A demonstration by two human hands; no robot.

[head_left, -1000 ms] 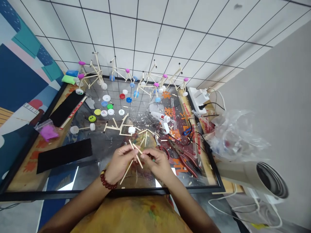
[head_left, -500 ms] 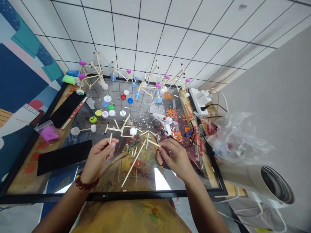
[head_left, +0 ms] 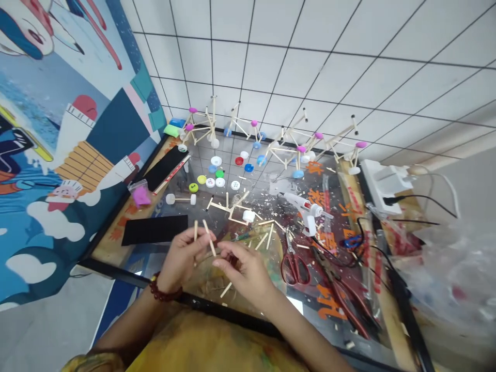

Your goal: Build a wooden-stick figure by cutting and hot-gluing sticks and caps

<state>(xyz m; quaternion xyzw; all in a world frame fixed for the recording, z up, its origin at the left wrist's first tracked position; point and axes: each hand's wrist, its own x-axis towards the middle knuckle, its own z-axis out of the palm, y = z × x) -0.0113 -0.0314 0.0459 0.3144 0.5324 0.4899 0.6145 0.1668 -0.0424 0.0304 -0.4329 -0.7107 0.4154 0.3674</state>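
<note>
My left hand (head_left: 186,253) is closed on a short wooden stick (head_left: 196,232), which stands upright between thumb and fingers. A second short stick (head_left: 208,232) slants across in front of the left fingertips. Its lower end is at the thumb and forefinger of my right hand (head_left: 244,268), which are closed on it. Just beyond the hands lies a glued stick frame (head_left: 228,209) with a white bottle cap (head_left: 248,216) at one corner. Loose sticks (head_left: 270,236) lie near the right hand, and red-handled scissors (head_left: 294,266) lie to its right.
A white glue gun (head_left: 306,206) and red-handled pliers (head_left: 349,294) lie on the right. Coloured caps (head_left: 220,174) are spread across the middle. Several stick models (head_left: 287,150) line the back. A power strip (head_left: 382,181) and plastic bag (head_left: 449,274) are at the right edge.
My right hand has moved left with a stick, from beside the scissors to my left hand. The left hand still holds its stick. The view has swung left.
</note>
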